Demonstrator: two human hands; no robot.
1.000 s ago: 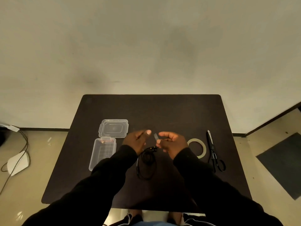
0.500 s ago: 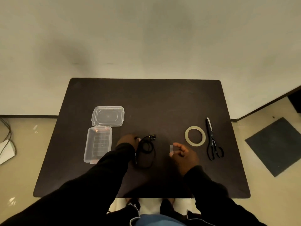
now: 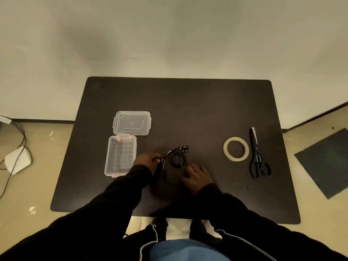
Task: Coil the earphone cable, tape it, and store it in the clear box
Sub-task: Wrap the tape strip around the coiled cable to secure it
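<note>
The black earphone cable (image 3: 174, 162) lies coiled on the dark table (image 3: 197, 110), its earbuds at the far end of the coil. My left hand (image 3: 147, 161) pinches the coil's left edge. My right hand (image 3: 195, 176) lies palm down with its fingertips pressed on the coil's right side; no tape strip shows under the fingers. The clear box (image 3: 120, 156) stands open just left of my left hand, with nothing in it. Its lid (image 3: 131, 123) lies flat behind it. The tape roll (image 3: 236, 148) rests to the right.
Black scissors (image 3: 257, 155) lie closed beside the tape roll, near the table's right side. Off the table, a white device with cables (image 3: 17, 161) sits on the floor at left and a dark mat (image 3: 327, 161) at right.
Both hands came down from mid-air to the table. My left hand took the coil's left edge. My right hand, which held a short tape strip, moved left onto the coil's right side.
</note>
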